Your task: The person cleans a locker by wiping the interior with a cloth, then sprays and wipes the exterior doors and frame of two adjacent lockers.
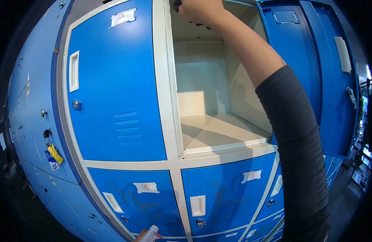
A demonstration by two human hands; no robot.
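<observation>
Your right hand (200,10) is up high, at the top of the open locker (202,76); your arm, in a dark sleeve (296,137), goes up across the right side of the opening; bits of a dark thing (176,5) show beside and under that hand, at the top edge of the view; the top cuts off your fingers, so you cannot tell if they are spread or pinching.

Your left hand (141,235) is down low, in front of the bottom of door 4 (153,209); its fingers bend around a white thing (151,234), see-through in part, and its top tips up to the right; the bottom edge hides the rest of it.

The locker is cream inside; light and shadow lie on its floor (218,131); its blue door (335,101) is swung wide to the right; a shut door (113,92) with a white handle (74,71), a lock (76,105) and slots is on the left; door 5 (230,193) is shut just below the open locker, next to door 4; far left, a yellow tag (55,154) and a blue tag (51,160) with 15 on it hang from a light blue locker (36,109).
</observation>
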